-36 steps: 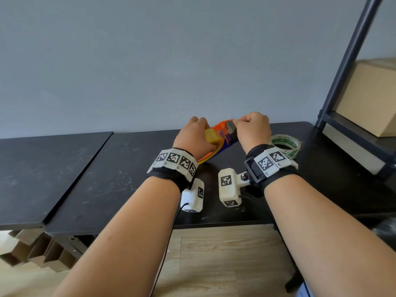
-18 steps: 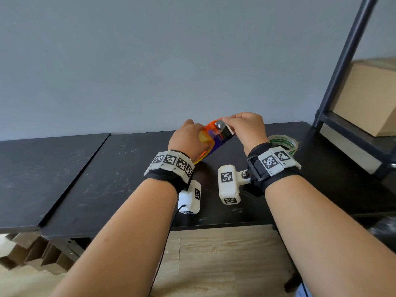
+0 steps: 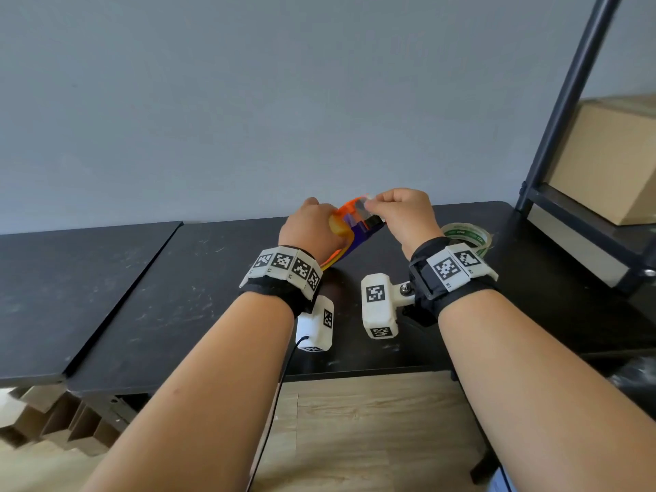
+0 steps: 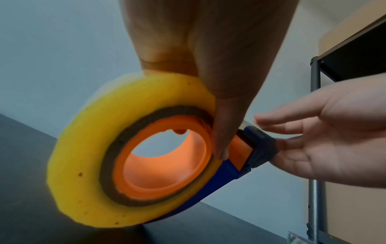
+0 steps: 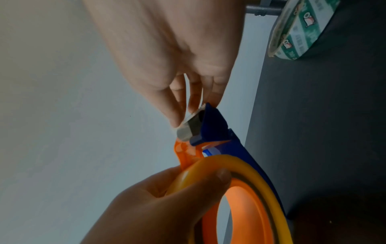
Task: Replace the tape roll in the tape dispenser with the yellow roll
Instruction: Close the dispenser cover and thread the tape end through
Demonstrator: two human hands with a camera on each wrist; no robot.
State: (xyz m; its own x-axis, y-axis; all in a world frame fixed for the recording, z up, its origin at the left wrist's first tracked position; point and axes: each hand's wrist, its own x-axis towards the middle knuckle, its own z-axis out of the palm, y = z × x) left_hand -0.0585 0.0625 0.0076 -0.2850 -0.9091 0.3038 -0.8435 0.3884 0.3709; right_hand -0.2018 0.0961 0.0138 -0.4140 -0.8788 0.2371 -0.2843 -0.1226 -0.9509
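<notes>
Hands hold tape dispenser

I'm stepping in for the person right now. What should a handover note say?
Left hand grips the yellow roll, already seated on the dispenser, held above the table.
Right hand fingertips pinch at the dispenser's blade end, apparently the tape's end.
The green-printed roll lies on the table, right.
Done: rolls swapped.
Left: probably finish feeding the tape over the blade, then set the dispenser down.
</notes>
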